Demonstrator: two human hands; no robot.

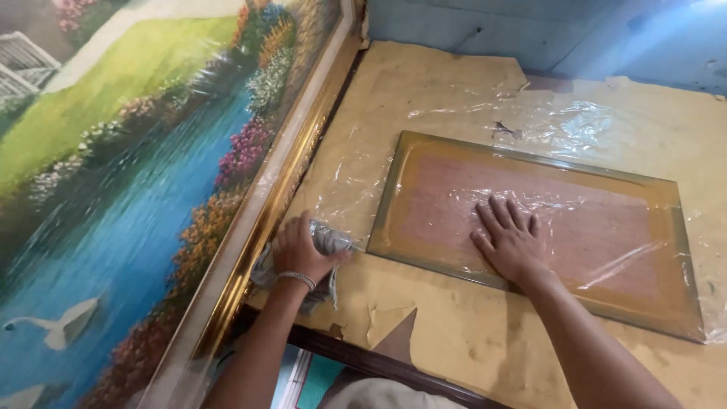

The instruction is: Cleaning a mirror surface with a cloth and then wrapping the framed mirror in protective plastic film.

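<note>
My left hand (301,250) is closed around a crumpled grey cloth (327,241) at the left edge of a sheet of glass (530,174). The glass lies flat on a table covered in tan paper (454,333), with thin clear plastic film (575,121) wrinkled over and around it. My right hand (509,241) rests flat on the glass, palm down, fingers spread. A beaded bracelet circles my left wrist.
A large landscape painting (129,189) in a gilt frame (265,220) leans along the table's left side, wrapped in clear film. A blue wall (545,30) backs the table. The paper cover is torn near the dark front edge (379,363).
</note>
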